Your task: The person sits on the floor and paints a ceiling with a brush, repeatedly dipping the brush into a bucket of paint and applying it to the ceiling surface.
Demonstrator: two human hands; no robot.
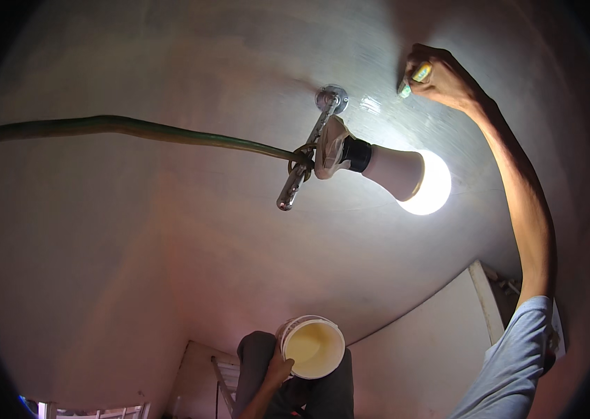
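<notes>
My right hand (441, 78) is raised high against the pale painted surface (253, 63). Its fingers are closed round what looks like a paintbrush (421, 72) with a yellow-and-green handle; the bristles are hidden. Wet, shiny streaks (370, 105) show on the surface left of this hand. Low in the view, my left hand (279, 370) grips the side of a white bucket (337, 327) at my knees. Pale yellow liquid, probably paint, lies inside the bucket.
A lit bulb (396, 173) hangs from a chrome rod (290, 192) fixed to the surface, below and left of my right hand. A green-brown cable or hose (134, 127) runs left from it. A ladder (225, 377) and a white panel (441, 321) stand lower down.
</notes>
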